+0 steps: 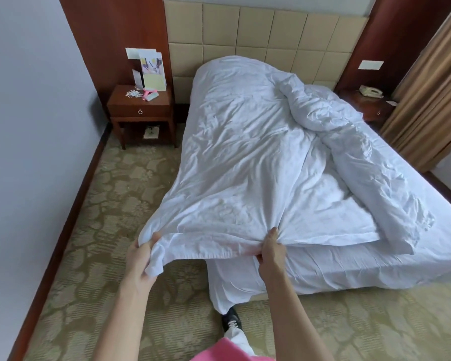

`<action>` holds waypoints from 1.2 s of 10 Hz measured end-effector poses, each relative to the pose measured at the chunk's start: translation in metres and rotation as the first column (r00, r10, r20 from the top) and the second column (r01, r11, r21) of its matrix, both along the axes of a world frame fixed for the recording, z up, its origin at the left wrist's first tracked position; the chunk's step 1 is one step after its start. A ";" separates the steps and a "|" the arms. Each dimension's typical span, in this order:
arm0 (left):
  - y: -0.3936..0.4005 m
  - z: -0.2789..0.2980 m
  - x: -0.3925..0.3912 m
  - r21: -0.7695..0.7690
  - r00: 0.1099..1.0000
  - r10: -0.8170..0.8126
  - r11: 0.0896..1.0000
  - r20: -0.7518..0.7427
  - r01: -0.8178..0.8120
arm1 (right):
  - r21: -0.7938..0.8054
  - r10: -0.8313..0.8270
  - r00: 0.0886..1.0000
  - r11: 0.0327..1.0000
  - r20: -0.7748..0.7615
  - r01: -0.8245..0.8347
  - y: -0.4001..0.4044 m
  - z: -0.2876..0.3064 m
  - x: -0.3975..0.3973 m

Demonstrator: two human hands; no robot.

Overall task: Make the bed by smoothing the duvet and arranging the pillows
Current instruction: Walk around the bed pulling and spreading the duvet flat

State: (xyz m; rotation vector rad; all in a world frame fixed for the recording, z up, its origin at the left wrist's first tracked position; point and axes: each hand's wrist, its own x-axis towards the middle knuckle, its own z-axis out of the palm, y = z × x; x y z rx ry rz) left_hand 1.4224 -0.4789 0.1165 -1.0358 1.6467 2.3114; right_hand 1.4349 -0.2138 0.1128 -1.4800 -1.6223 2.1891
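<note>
Left hand (pixel 140 259) and right hand (pixel 270 252) clamped on lifted duvet (pixel 245 162) edge at bed (pixel 375 267) foot; open carpet (pixel 97 230) alongside.

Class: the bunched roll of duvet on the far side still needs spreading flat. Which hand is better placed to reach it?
Probably the right hand: it grips the duvet edge nearer the roll. The left hand holds the opposite corner.

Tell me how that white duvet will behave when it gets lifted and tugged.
Probably floppy: the duvet sags between the left hand and right hand gripping its edge. Likely light, since it billows. The bunched fold along its right side may drag unevenly.
</note>
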 end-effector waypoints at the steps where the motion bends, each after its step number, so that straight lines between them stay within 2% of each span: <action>1: -0.008 -0.008 0.001 0.019 0.996 -0.062 0.998 0.071 0.061 | 0.027 0.040 0.999 0.999 0.027 -0.041 -0.001 -0.008 0.004; 2: -0.020 -0.032 0.009 0.146 0.974 -0.126 0.984 0.187 0.099 | 0.003 0.065 0.993 0.998 0.098 -0.066 -0.004 -0.019 0.005; 3: -0.020 -0.048 0.021 0.157 0.949 -0.116 0.985 0.292 0.073 | 0.028 0.060 0.989 0.998 0.139 -0.064 -0.004 -0.020 0.002; 4: -0.012 -0.052 0.024 0.160 0.940 -0.067 0.987 0.336 0.013 | 0.091 0.067 0.991 0.993 0.112 -0.077 -0.003 -0.016 -0.008; 6: -0.015 -0.044 -0.002 0.063 0.970 0.113 0.990 0.214 -0.129 | 0.183 0.092 0.995 0.978 0.049 -0.099 -0.020 -0.003 -0.014; 8: -0.021 -0.045 -0.016 0.067 0.904 0.364 0.920 0.225 -0.387 | 0.254 0.152 0.986 0.959 -0.075 -0.129 -0.048 -0.009 -0.011; 9: -0.023 -0.051 -0.019 0.092 0.836 0.469 0.855 0.286 -0.511 | 0.176 0.188 0.981 0.968 -0.040 -0.178 -0.049 -0.023 -0.007; 10: -0.029 -0.085 -0.019 0.185 0.811 0.467 0.815 0.353 -0.550 | 0.029 0.306 0.946 0.950 0.107 -0.311 -0.039 -0.053 0.005; 11: -0.022 -0.097 -0.001 0.234 0.825 0.373 0.835 0.424 -0.498 | 0.014 0.421 0.872 0.899 0.250 -0.438 -0.031 -0.070 0.021; 12: -0.015 -0.090 0.023 0.105 0.847 0.238 0.941 0.476 -0.323 | 0.043 0.490 0.807 0.846 0.330 -0.531 -0.027 -0.079 0.041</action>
